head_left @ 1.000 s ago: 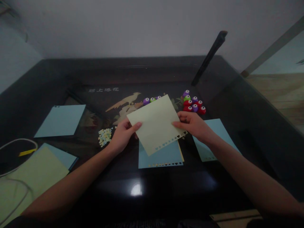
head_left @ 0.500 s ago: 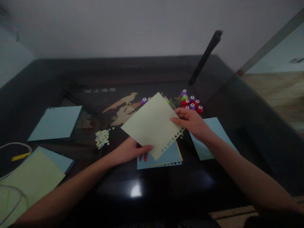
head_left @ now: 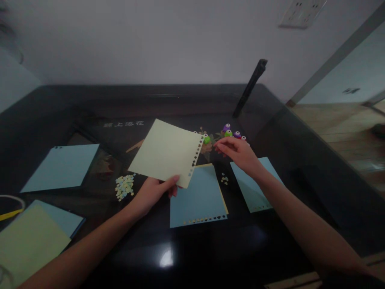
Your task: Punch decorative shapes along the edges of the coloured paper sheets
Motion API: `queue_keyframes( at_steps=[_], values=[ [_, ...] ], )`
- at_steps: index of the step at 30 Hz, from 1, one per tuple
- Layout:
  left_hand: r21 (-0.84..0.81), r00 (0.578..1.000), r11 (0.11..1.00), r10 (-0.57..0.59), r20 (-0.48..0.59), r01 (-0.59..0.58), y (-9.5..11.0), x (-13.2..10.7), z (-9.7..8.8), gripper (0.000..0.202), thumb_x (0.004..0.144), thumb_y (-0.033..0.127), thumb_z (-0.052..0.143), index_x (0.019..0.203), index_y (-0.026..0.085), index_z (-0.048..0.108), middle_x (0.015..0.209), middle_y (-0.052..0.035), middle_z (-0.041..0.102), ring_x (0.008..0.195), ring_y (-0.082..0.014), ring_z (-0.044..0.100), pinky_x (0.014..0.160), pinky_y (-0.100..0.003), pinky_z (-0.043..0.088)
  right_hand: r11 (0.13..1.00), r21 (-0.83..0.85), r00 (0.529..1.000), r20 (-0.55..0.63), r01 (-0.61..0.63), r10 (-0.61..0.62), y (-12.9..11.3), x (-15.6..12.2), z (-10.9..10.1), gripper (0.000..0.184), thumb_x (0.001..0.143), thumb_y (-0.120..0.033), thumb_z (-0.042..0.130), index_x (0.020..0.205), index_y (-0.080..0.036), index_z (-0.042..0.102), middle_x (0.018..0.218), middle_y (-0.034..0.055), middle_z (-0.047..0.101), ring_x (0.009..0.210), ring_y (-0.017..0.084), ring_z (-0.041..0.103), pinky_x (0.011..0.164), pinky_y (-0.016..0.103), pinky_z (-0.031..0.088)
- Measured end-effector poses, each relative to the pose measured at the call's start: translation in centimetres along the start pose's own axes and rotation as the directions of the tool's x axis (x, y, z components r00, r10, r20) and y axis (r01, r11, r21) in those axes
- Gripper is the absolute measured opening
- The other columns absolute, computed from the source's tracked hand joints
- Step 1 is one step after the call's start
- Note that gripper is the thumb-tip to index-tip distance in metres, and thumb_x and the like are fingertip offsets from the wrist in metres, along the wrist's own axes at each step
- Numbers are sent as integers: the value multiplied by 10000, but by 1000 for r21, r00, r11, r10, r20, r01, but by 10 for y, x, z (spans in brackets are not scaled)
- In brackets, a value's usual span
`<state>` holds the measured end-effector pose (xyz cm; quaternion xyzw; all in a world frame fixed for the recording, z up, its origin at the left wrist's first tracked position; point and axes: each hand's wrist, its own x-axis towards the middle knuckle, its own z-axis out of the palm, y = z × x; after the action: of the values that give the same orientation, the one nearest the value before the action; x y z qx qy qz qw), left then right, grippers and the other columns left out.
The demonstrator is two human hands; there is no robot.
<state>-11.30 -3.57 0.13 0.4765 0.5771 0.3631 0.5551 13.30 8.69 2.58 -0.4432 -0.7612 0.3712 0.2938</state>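
Observation:
My left hand (head_left: 158,190) pinches a pale yellow sheet of paper (head_left: 165,154) by its lower corner, thumb on top. A row of small punched shapes runs along the sheet's right edge. My right hand (head_left: 237,154) hovers to the right of the sheet, apart from it, with fingers curled together and nothing visible in them. Below the held sheet, a blue sheet (head_left: 195,196) with punched shapes along its near edge lies over a yellow one on the table. Several purple, green and red craft punches (head_left: 227,133) with eye-like tops stand behind my right hand, partly hidden.
A pile of paper cut-outs (head_left: 124,187) lies left of my left hand, and a few more cut-outs (head_left: 224,179) lie right of the blue sheet. Other sheets rest at left (head_left: 63,166) and right (head_left: 255,184). A black upright bar (head_left: 249,89) rises at the back.
My right hand has let go of the pale yellow sheet. My left hand has turned the sheet and shifted it left, showing more of the blue sheet. The view has tilted slightly.

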Motion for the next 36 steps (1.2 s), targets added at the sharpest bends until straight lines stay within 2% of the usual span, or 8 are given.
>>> queue_keyframes(
  at_steps=[3,10,17,22,27,31,34,36],
  values=[
    [14,996,999,35,-87,-34,-3,2,-3,402,836,401,555,516,158,577,518,-20,572,497,-119,506,561,-260,426,956,-282,995,-34,80,-94,3,16,0,175,870,-291,510,875,-178,644,833,42,682,724,153,618,676,305,484],
    [-59,982,997,38,-185,-50,-8,5,0,388,824,424,562,551,151,603,527,-20,588,503,-128,519,535,-256,417,791,-600,988,-7,119,-154,3,55,31,113,847,-229,575,889,-171,662,950,106,640,928,248,576,750,354,441],
    [-97,973,994,33,-229,-57,-10,7,0,346,798,422,589,567,166,601,509,-7,578,489,-132,521,529,-261,424,624,-774,987,9,108,-159,-4,66,53,302,839,-410,607,956,-136,654,996,183,616,945,321,555,661,385,445],
    [-81,973,995,32,-226,-52,-11,7,-1,356,803,417,580,552,164,594,522,-20,587,508,-139,539,543,-267,442,573,-813,986,15,109,-166,-3,67,60,356,842,-469,583,967,-145,662,1034,193,605,968,322,538,729,419,444],
    [-74,973,995,45,-227,-63,-10,8,0,347,811,412,577,583,153,611,515,-15,586,500,-135,538,551,-267,448,591,-793,982,40,144,-186,-3,63,61,316,831,-399,621,980,-124,662,1048,205,595,1003,341,531,784,459,437],
    [-75,975,995,49,-216,-67,-11,8,-1,355,817,415,575,581,152,606,517,-13,587,503,-136,541,559,-268,449,667,-723,979,60,179,-197,-9,51,55,274,802,-325,665,983,-120,654,1103,207,597,1055,350,539,833,482,447],
    [-69,978,996,49,-204,-65,-11,8,-2,354,820,416,573,590,150,614,522,-13,589,514,-139,545,571,-272,452,757,-625,980,69,190,-189,-12,33,42,263,815,-315,652,1017,-149,615,1056,142,640,1010,281,595,845,421,477],
    [-66,980,996,51,-191,-65,-11,7,-2,346,820,418,575,607,149,622,536,-16,597,525,-142,550,578,-275,455,842,-510,984,86,179,-157,-10,17,30,235,842,-317,613,1027,-177,577,941,70,677,857,204,650,753,348,515]
  ],
)
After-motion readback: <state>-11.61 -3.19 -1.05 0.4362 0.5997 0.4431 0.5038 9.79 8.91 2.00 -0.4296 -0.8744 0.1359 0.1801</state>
